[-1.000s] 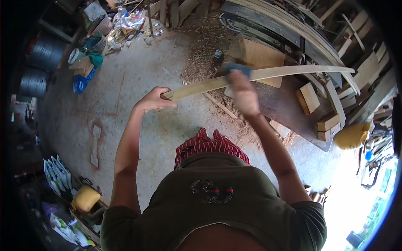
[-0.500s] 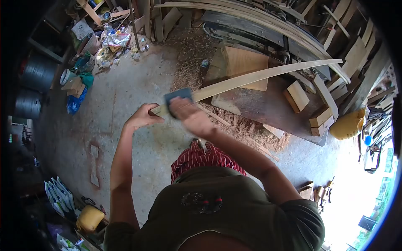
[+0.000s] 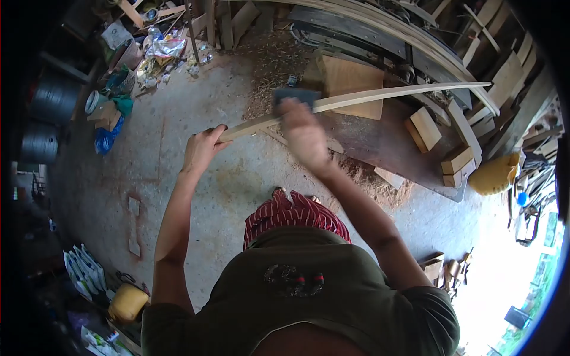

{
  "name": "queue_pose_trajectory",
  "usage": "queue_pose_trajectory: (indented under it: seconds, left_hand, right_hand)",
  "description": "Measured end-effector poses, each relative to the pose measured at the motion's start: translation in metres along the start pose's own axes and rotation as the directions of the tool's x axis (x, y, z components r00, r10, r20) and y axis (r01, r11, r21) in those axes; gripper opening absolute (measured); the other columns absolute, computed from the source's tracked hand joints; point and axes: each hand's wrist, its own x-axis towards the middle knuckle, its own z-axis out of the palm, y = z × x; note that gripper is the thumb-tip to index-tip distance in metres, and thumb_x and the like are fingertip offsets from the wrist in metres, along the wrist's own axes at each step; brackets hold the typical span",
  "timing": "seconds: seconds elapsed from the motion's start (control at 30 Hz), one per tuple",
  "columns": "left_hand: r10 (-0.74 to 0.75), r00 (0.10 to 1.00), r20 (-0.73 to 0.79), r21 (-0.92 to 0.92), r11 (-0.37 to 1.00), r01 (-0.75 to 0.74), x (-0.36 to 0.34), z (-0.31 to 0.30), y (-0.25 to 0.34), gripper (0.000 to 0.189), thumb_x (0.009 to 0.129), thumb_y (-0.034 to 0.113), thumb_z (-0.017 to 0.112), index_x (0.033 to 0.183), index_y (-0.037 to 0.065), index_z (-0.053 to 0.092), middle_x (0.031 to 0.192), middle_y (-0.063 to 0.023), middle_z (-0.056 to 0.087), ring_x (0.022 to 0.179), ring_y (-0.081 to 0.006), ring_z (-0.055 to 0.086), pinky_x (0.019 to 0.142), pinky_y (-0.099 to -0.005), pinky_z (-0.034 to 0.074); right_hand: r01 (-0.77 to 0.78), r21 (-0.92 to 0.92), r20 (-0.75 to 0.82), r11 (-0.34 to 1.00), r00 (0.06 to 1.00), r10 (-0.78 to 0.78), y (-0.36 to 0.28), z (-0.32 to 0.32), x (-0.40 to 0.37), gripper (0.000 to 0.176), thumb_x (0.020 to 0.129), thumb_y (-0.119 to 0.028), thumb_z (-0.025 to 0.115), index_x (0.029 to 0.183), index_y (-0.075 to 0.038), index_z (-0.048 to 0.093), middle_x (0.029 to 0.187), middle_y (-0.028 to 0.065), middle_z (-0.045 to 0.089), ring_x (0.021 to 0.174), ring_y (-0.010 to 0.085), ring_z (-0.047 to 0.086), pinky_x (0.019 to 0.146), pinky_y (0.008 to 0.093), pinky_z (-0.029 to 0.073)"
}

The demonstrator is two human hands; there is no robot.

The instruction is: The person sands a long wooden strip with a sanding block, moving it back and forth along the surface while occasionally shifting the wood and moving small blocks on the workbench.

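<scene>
A long, slightly curved wooden strip (image 3: 368, 99) stretches from my left hand toward the upper right. My left hand (image 3: 203, 147) is closed around its near end, thumb and fingers on either side. Across the strip lies a dark grey sheet of sandpaper (image 3: 298, 95), pressed on by my right hand (image 3: 304, 135). That hand is smeared by motion, its fingers over the sheet and strip.
Beyond the strip, a plywood piece (image 3: 359, 80) lies on a brown board (image 3: 380, 142) with wood blocks (image 3: 424, 129). Long planks rest over a machine (image 3: 356, 35) at the back. A yellow container (image 3: 494, 177) stands right; wood shavings (image 3: 270, 71) cover the floor.
My right hand has slid the sandpaper up and right along the strip, away from my left hand. My left hand and the strip's near end have risen a little in view.
</scene>
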Motion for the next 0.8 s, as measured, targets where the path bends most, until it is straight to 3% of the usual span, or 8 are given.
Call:
queue_pose_trajectory:
  seconds: [0.07,0.13,0.2,0.4,0.53,0.63,0.7,0.8]
  left_hand:
    - [0.018,0.998,-0.052,0.023,1.0,-0.017,-0.002,0.001,0.0,0.028,0.081,0.024,0.075,0.098,0.01,0.058,0.08,-0.0113,0.069,0.071,-0.0294,0.069,0.059,-0.0396,0.054]
    - [0.052,0.994,-0.091,0.118,0.992,-0.041,-0.005,0.002,0.0,0.026,0.081,0.021,0.074,0.099,0.012,0.057,0.08,-0.0084,0.068,0.07,-0.0275,0.068,0.059,-0.0389,0.054]
    - [0.084,0.989,-0.124,0.184,0.981,-0.06,-0.007,0.002,0.002,0.028,0.08,0.021,0.074,0.101,0.013,0.057,0.08,-0.0071,0.066,0.07,-0.0265,0.067,0.058,-0.0384,0.054]
    - [0.118,0.98,-0.16,0.247,0.966,-0.076,-0.008,0.003,0.002,0.031,0.079,0.021,0.074,0.104,0.016,0.055,0.078,-0.0047,0.062,0.07,-0.024,0.066,0.057,-0.0369,0.055]
    - [0.095,0.988,-0.125,0.266,0.962,-0.059,-0.008,0.006,0.003,0.033,0.078,0.021,0.073,0.106,0.017,0.056,0.076,-0.0045,0.061,0.07,-0.0235,0.066,0.058,-0.0362,0.055]
    - [0.119,0.982,-0.149,0.268,0.961,-0.076,-0.01,0.006,0.002,0.034,0.078,0.019,0.073,0.107,0.017,0.056,0.078,-0.0042,0.061,0.071,-0.0235,0.066,0.058,-0.0362,0.055]
    - [0.122,0.981,-0.15,0.287,0.955,-0.075,-0.012,0.008,0.003,0.034,0.077,0.018,0.073,0.107,0.016,0.057,0.079,-0.0041,0.061,0.072,-0.0234,0.066,0.058,-0.0362,0.055]
    - [0.119,0.981,-0.154,0.315,0.947,-0.065,-0.015,0.006,0.004,0.034,0.077,0.017,0.073,0.108,0.016,0.057,0.082,-0.004,0.061,0.074,-0.0231,0.065,0.058,-0.036,0.056]
  right_hand:
    - [-0.038,0.638,-0.1,0.769,0.986,0.131,-0.024,-0.023,0.014,0.049,0.087,-0.005,0.048,0.135,0.005,0.046,0.145,0.0181,0.046,0.137,0.028,0.042,0.117,0.0366,0.029]
    - [0.089,0.518,-0.281,0.851,0.957,0.071,-0.009,-0.001,0.003,0.045,0.086,-0.005,0.05,0.13,0.003,0.051,0.138,0.0179,0.052,0.129,0.0279,0.05,0.109,0.033,0.04]
    - [-0.195,0.467,0.13,0.863,0.98,0.151,0.041,-0.016,-0.011,0.04,0.093,-0.016,0.047,0.127,0.002,0.055,0.135,0.0145,0.055,0.13,0.0223,0.047,0.113,0.0356,0.031]
    - [-0.338,0.207,0.224,0.918,0.93,0.292,0.059,-0.016,-0.009,0.046,0.094,-0.025,0.048,0.133,-0.001,0.05,0.134,0.0147,0.055,0.128,0.0213,0.048,0.113,0.0355,0.031]
    - [0.011,0.411,-0.001,0.911,1.0,-0.012,-0.03,-0.01,0.01,0.046,0.097,-0.021,0.037,0.139,-0.002,0.044,0.151,0.0143,0.038,0.141,0.0229,0.034,0.12,0.0394,0.021]
    - [0.032,0.405,-0.175,0.914,0.984,0.043,0.01,-0.023,-0.001,0.038,0.091,-0.007,0.046,0.128,0.004,0.051,0.119,0.0124,0.062,0.113,0.0209,0.059,0.103,0.0351,0.045]
    - [-0.326,0.296,0.359,0.898,0.909,0.211,0.058,-0.027,-0.013,0.044,0.092,-0.013,0.046,0.135,-0.003,0.049,0.14,0.0173,0.052,0.133,0.0283,0.046,0.112,0.0359,0.035]
    - [-0.276,0.348,-0.085,0.896,0.942,0.324,0.1,0.019,-0.032,0.033,0.085,-0.022,0.063,0.113,-0.005,0.066,0.117,0.0153,0.064,0.12,0.0267,0.055,0.102,0.0347,0.044]
